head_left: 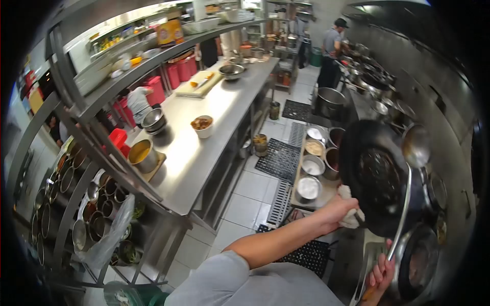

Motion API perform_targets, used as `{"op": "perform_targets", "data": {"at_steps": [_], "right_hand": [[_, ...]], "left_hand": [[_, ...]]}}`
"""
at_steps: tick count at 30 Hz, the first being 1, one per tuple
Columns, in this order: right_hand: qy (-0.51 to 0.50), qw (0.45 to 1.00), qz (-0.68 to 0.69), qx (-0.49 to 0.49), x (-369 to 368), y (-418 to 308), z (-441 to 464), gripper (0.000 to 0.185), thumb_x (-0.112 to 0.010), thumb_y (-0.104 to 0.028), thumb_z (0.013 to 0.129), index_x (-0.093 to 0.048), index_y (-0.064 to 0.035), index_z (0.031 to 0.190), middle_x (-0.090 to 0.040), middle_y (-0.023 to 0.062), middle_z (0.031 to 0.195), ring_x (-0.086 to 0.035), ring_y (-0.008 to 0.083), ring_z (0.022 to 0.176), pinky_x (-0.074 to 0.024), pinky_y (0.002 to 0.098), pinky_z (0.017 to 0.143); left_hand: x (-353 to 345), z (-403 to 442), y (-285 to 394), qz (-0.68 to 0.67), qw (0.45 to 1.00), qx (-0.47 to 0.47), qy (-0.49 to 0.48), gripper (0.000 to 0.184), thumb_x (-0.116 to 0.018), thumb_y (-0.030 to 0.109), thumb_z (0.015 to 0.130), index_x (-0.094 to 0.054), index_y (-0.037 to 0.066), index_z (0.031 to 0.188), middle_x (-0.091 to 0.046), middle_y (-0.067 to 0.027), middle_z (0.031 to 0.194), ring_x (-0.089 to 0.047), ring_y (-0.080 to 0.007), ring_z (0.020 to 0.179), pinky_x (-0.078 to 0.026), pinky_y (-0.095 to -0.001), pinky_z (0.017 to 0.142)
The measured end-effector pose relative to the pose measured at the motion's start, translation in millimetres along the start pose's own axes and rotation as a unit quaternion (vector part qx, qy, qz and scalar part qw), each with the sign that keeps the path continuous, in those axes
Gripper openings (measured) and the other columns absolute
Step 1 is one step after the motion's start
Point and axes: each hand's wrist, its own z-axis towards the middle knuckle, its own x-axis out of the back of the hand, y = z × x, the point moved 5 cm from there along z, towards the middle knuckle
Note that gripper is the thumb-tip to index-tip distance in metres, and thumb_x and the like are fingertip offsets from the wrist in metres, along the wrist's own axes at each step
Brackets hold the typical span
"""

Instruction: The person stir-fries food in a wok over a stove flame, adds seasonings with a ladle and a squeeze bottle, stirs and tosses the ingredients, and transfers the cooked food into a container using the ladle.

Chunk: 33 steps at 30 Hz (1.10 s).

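A large black wok (375,173) is tilted up at the right, dark and shiny inside. My left hand (343,209) is closed round its near edge or handle through a pale cloth (351,220). Lower down, my right hand (378,278) grips the long handle of a metal ladle (417,145), whose bowl is raised beside the wok's right side. A second wok (416,262) lies below, to the right of my right hand. Several seasoning containers (309,187) with white and dark contents stand left of the wok.
A steel counter (219,109) on the left holds a bowl of food (202,125), a pot (143,156) and a cutting board (199,84). A large pot (330,102) stands ahead. One co-worker (333,53) stands at the far stoves, another person (138,104) beyond the counter.
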Motion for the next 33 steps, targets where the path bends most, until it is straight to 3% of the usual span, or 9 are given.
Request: {"op": "perform_targets", "data": {"at_steps": [6,9,13,14,17,19,23,25,33], "right_hand": [[0.183,0.974,-0.054,0.124,102,-75,-92,0.061,-0.038,-0.007,0.104,-0.009,-0.0062,0.158,-0.039,0.003,0.071,-0.037,0.0069,0.039,-0.0436,0.0253,0.03],[0.288,0.942,-0.112,0.128,113,-97,-124,0.031,-0.05,-0.016,0.102,-0.044,-0.0056,0.13,-0.047,0.0008,0.076,-0.043,0.0083,0.048,-0.0352,0.0184,0.035],[0.385,0.913,-0.057,0.122,154,-121,-153,0.035,-0.051,-0.022,0.103,-0.043,-0.0123,0.135,-0.047,0.0009,0.076,-0.041,0.009,0.048,-0.0367,0.0206,0.035],[0.379,0.914,-0.022,0.145,152,-122,-154,0.05,-0.056,-0.02,0.101,-0.036,-0.0138,0.147,-0.047,0.0006,0.077,-0.04,0.0092,0.047,-0.036,0.0198,0.034],[0.328,0.911,-0.016,0.25,183,-133,-164,0.062,-0.037,-0.007,0.104,-0.008,-0.0076,0.158,-0.038,0.003,0.071,-0.036,0.0068,0.039,-0.0415,0.0254,0.029],[0.263,0.931,-0.009,0.251,195,-133,-170,0.06,-0.034,-0.007,0.104,-0.01,-0.0068,0.159,-0.039,0.002,0.074,-0.038,0.005,0.041,-0.0433,0.0235,0.031],[0.327,0.901,0.048,0.279,169,-125,-151,0.057,-0.038,-0.004,0.102,-0.023,-0.007,0.157,-0.036,-0.0009,0.066,-0.034,0.0051,0.038,-0.0323,0.0248,0.028],[0.308,0.91,0.028,0.275,161,-122,-146,0.057,-0.046,-0.007,0.099,-0.03,-0.007,0.154,-0.039,-0.0005,0.069,-0.036,0.0047,0.04,-0.0371,0.0246,0.031],[0.31,0.901,0.007,0.304,130,-108,-114,0.057,-0.053,-0.007,0.096,-0.036,-0.0068,0.151,-0.044,0.0006,0.074,-0.04,0.0045,0.045,-0.0425,0.0238,0.036]], "left_hand": [[-122,114,-134,-0.047,0.974,0.218,-0.05,0.005,-0.06,0.012,0.087,-0.061,0.009,0.091,-0.064,-0.0048,0.08,-0.066,-0.0204,0.069,-0.055,-0.0368,0.06],[-162,166,-218,-0.04,0.958,0.273,-0.079,0.003,-0.06,0.012,0.087,-0.058,0.01,0.089,-0.062,-0.004,0.079,-0.064,-0.0196,0.067,-0.054,-0.0374,0.057],[-202,200,-299,-0.009,0.946,0.314,-0.078,0.014,-0.061,0.011,0.085,-0.057,0.009,0.097,-0.06,-0.0065,0.084,-0.064,-0.0216,0.07,-0.054,-0.0381,0.056],[-211,201,-305,0.025,0.946,0.315,-0.076,0.018,-0.061,0.011,0.085,-0.056,0.008,0.101,-0.06,-0.0071,0.086,-0.064,-0.0221,0.071,-0.054,-0.0383,0.056],[-221,220,-337,0.075,0.951,0.286,-0.09,0.032,-0.063,0.013,0.085,-0.051,0.007,0.114,-0.06,-0.0085,0.09,-0.064,-0.0232,0.074,-0.055,-0.0404,0.06],[-213,244,-389,0.103,0.952,0.259,-0.129,0.046,-0.068,0.014,0.083,-0.044,0.007,0.123,-0.06,-0.0095,0.094,-0.064,-0.0238,0.077,-0.056,-0.0416,0.062],[-225,242,-398,0.081,0.931,0.323,-0.147,0.017,-0.066,0.024,0.092,-0.061,0.011,0.102,-0.063,-0.0073,0.094,-0.064,-0.0233,0.079,-0.056,-0.0404,0.068],[-235,241,-400,0.127,0.906,0.375,-0.152,0.025,-0.064,0.027,0.093,-0.059,0.009,0.109,-0.065,-0.01,0.106,-0.067,-0.0261,0.092,-0.058,-0.0418,0.078],[-265,244,-445,0.095,0.894,0.412,-0.148,0.023,-0.06,0.017,0.089,-0.059,0.007,0.11,-0.067,-0.0093,0.103,-0.068,-0.0276,0.093,-0.058,-0.0438,0.086]]}}
